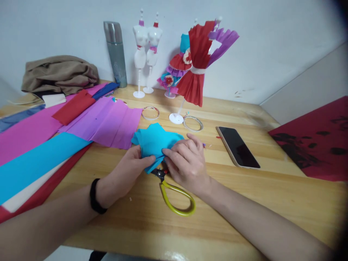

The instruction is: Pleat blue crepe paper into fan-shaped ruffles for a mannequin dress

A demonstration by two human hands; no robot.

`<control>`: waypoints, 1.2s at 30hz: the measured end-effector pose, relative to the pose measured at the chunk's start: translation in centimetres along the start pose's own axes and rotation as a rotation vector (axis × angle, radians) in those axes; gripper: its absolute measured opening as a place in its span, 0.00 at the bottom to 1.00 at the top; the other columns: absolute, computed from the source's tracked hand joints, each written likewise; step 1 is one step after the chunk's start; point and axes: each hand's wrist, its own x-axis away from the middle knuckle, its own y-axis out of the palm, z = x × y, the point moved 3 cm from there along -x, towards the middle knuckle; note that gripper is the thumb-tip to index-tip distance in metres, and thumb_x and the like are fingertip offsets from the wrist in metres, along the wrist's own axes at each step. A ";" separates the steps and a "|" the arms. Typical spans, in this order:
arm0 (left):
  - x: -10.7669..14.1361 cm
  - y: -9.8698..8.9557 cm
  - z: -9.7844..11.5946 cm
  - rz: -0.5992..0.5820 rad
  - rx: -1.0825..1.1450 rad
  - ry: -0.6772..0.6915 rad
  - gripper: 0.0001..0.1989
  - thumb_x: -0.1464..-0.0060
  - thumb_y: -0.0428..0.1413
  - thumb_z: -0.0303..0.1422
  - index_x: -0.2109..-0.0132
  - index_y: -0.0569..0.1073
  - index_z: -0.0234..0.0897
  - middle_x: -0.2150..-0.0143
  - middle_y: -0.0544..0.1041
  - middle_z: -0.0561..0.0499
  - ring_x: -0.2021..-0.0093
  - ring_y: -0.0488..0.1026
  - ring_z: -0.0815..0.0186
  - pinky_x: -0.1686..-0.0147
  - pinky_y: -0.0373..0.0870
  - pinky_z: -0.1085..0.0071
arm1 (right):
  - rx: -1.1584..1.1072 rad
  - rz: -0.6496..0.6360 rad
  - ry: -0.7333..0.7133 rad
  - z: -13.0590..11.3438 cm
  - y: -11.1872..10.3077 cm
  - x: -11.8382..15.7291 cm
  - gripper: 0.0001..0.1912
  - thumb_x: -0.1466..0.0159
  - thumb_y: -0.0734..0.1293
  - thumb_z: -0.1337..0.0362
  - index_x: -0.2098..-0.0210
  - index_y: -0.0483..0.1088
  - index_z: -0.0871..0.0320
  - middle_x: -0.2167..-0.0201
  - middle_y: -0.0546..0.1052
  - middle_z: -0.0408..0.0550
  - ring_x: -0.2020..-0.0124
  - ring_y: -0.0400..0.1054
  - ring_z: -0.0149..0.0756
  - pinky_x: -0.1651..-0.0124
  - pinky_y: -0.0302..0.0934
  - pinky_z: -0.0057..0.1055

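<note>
A piece of bright blue crepe paper (156,139), gathered into folds, is held above the table between my two hands. My left hand (136,161), with a black band on its wrist, pinches the paper's lower left edge between thumb and fingers. On the other side my right hand (187,161) grips the lower right part with thumb and fingertips. Just under the paper lie scissors (178,203) with yellow handles; their blades are partly hidden by the paper and my right hand.
Long crepe paper strips (40,156) spread over the left side. Behind stand a grey-green flask (116,58), white mannequins (140,47) and a mannequin in a red paper dress (194,87). Two tape rolls (193,124), a phone (239,146) and a red sheet (318,145) lie around.
</note>
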 end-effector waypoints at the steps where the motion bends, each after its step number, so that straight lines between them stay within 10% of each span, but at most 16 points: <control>1: 0.0 0.0 0.0 0.002 0.027 -0.022 0.08 0.59 0.64 0.29 0.68 0.79 0.33 0.70 0.79 0.50 0.68 0.71 0.66 0.63 0.68 0.71 | -0.026 0.002 0.007 0.0 -0.1 -0.1 0.06 0.38 0.65 0.68 0.63 0.74 0.56 0.73 0.73 0.45 0.65 0.66 0.39 0.46 0.57 0.50; 10: -0.5 -0.8 0.5 0.119 0.237 -0.153 0.14 0.58 0.61 0.24 0.59 0.77 0.31 0.62 0.81 0.43 0.64 0.77 0.57 0.63 0.73 0.63 | -0.496 0.135 0.585 5.1 -0.9 -0.1 0.13 0.35 0.62 0.59 0.54 0.70 0.57 0.66 0.72 0.48 0.64 0.68 0.39 0.61 0.63 0.38; 18: -0.7 -1.1 0.7 0.068 0.191 -0.156 0.18 0.59 0.60 0.24 0.57 0.75 0.32 0.61 0.80 0.44 0.60 0.77 0.55 0.60 0.73 0.61 | -1.313 -0.114 1.165 6.2 1.9 0.5 0.27 0.38 0.62 0.45 0.48 0.66 0.57 0.75 0.75 0.46 0.75 0.71 0.41 0.73 0.62 0.36; 25: 0.0 -0.6 0.3 -0.129 0.112 -0.206 0.29 0.58 0.60 0.24 0.45 0.71 0.35 0.51 0.79 0.43 0.53 0.76 0.52 0.52 0.71 0.57 | -1.348 0.056 1.217 5.2 1.1 -0.2 0.25 0.54 0.77 0.63 0.56 0.72 0.50 0.70 0.76 0.40 0.73 0.68 0.32 0.69 0.62 0.32; 36: -0.4 -1.0 1.2 -0.197 0.046 -0.103 0.27 0.46 0.60 0.39 0.41 0.69 0.35 0.45 0.75 0.38 0.49 0.74 0.49 0.52 0.73 0.56 | -1.067 0.088 0.985 4.3 1.3 0.6 0.13 0.48 0.73 0.62 0.62 0.75 0.51 0.72 0.72 0.40 0.76 0.60 0.29 0.73 0.55 0.29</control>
